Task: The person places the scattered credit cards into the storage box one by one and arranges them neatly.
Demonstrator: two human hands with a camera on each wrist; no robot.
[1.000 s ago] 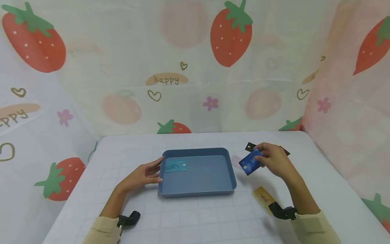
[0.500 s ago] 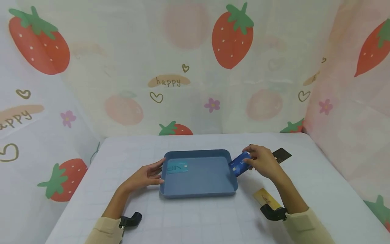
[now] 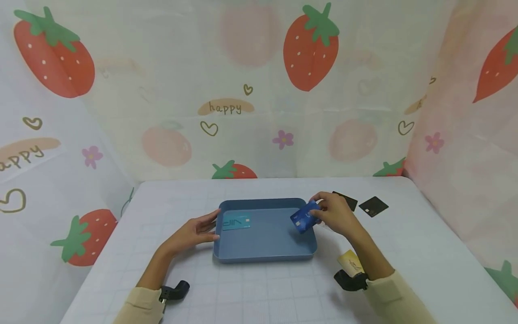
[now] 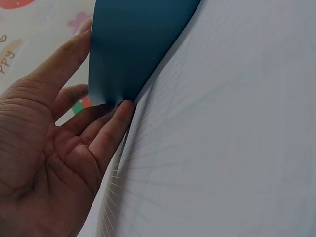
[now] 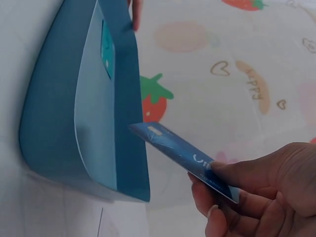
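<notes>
My right hand (image 3: 333, 212) pinches a blue bank card (image 3: 304, 217) between thumb and fingers, tilted above the right end of a blue-grey tray (image 3: 267, 245). In the right wrist view the card's chip end reaches over the tray's wall, apart from its floor. A teal VIP card (image 3: 236, 221) lies flat at the left inside the tray. At the tray's left side is my left hand (image 3: 192, 236), its spread, fairly straight fingers touching the outer wall, as the left wrist view shows on the tray wall (image 4: 133, 44).
Two black cards (image 3: 373, 207) lie behind my right hand, one partly covered by it. A gold card (image 3: 350, 261) sits under the right forearm, partly hidden by the wrist camera (image 3: 351, 281). A strawberry-patterned cloth (image 3: 251, 144) backs the white table (image 3: 259, 292).
My right hand has carried the blue bank card leftward, from beside the tray to over its right end. The black cards are more uncovered. The left hand keeps its place at the tray.
</notes>
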